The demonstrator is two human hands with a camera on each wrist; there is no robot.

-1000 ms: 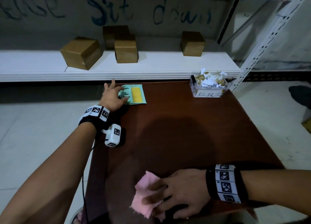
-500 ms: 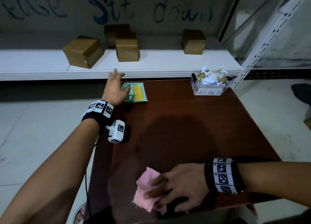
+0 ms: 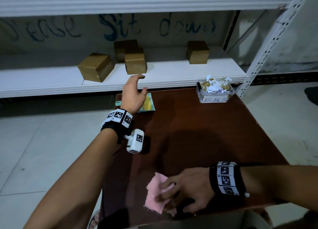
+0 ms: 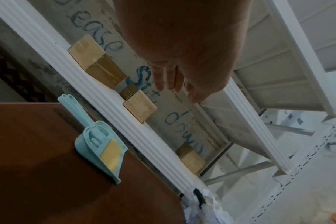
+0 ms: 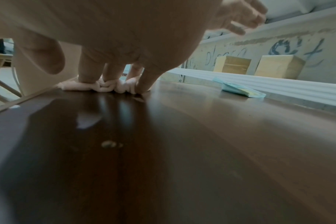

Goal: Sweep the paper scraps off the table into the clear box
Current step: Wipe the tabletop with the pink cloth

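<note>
The clear box (image 3: 215,96) stands at the table's far right corner, heaped with white and tan paper scraps (image 3: 216,86); the scraps (image 4: 201,210) also show in the left wrist view. A light blue dustpan with a yellow-bristled brush (image 3: 148,105) (image 4: 104,151) (image 5: 240,91) lies at the far left corner. My left hand (image 3: 140,84) (image 4: 175,84) hovers above it, fingers relaxed, holding nothing. My right hand (image 3: 172,191) (image 5: 115,75) presses its fingertips on a bunched pink cloth (image 3: 153,194) (image 5: 105,87) at the near edge of the brown table (image 3: 197,134).
A white shelf (image 3: 172,74) runs just behind the table and carries several cardboard boxes (image 3: 96,67). A perforated white post (image 3: 268,44) rises beside the clear box. Pale floor tiles lie on both sides.
My left hand has lifted off the dustpan's handle and risen toward the shelf edge. The right hand stays pressed on the pink cloth.
</note>
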